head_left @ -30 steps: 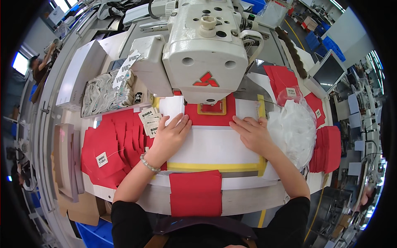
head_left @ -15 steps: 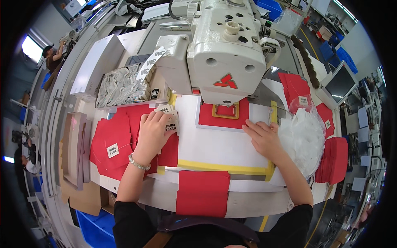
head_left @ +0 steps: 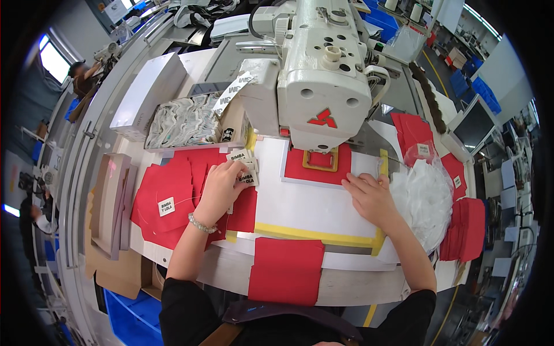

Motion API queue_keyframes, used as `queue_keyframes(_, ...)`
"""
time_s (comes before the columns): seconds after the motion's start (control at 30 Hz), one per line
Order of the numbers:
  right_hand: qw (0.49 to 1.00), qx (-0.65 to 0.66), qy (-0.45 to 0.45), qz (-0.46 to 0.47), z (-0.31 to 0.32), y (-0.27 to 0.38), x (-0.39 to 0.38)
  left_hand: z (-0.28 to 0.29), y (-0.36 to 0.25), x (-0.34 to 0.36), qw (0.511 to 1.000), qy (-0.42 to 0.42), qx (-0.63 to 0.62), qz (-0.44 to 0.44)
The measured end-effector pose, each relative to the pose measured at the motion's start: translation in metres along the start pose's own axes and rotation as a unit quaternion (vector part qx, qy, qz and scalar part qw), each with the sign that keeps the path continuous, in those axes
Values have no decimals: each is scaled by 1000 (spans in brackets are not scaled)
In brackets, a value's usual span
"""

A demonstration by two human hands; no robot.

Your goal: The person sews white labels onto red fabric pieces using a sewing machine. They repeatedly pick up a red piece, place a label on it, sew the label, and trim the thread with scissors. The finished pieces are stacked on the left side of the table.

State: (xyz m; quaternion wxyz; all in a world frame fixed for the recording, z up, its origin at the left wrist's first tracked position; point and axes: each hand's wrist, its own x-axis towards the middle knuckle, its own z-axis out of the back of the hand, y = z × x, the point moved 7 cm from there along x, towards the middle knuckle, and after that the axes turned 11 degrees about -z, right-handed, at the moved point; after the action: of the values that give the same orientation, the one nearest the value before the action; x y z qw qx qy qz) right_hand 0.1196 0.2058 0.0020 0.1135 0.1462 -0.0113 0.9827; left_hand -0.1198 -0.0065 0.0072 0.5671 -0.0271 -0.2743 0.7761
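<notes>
My left hand (head_left: pixel 220 187) is over a small stack of cream fabric labels (head_left: pixel 238 155) with dark print, its thumb and fingers closed on the edge of one label (head_left: pixel 248 178). The labels rest at the right side of a spread of red fabric pieces (head_left: pixel 158 187). My right hand (head_left: pixel 372 199) lies with fingers stretched out at the right edge of a white plate bearing a red fabric piece (head_left: pixel 295 164). A gold-coloured rectangular clamp frame (head_left: pixel 309 167) presses on that red piece under the white sewing machine head (head_left: pixel 323 98).
Nearest me, a red stack (head_left: pixel 287 271) overlaps the table edge. At right lie a clear bag of white pieces (head_left: pixel 424 196), more red fabric (head_left: pixel 463 229) and a screen (head_left: pixel 474 124). At left stand an open carton (head_left: pixel 109 207), a box of folded cloth (head_left: pixel 184 124) and a white box (head_left: pixel 149 95).
The whole view has shifted slightly, so the machine and table appear further right. My left hand stays at the labels with its fingers slightly rearranged; my right hand stays beside the plate.
</notes>
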Motion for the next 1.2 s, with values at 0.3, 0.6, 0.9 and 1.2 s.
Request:
queue_keyframes(0.3, 997, 49, -2, 65, 23, 38, 15, 5, -2, -3, 1000, 8, 15, -14)
queue_keyframes(0.6, 840, 512, 131, -128, 13, 59, 39, -6, -64, 20, 954, 47, -296, -21)
queue_keyframes(0.9, 626, 693, 180, -309, -32, 26, 56, -62, -62, 52, 884, 48, -459, 72)
queue_keyframes(1.2, 682, 620, 171, -349, -56, -10, 73, -76, -60, 64, 936, 76, -342, -36)
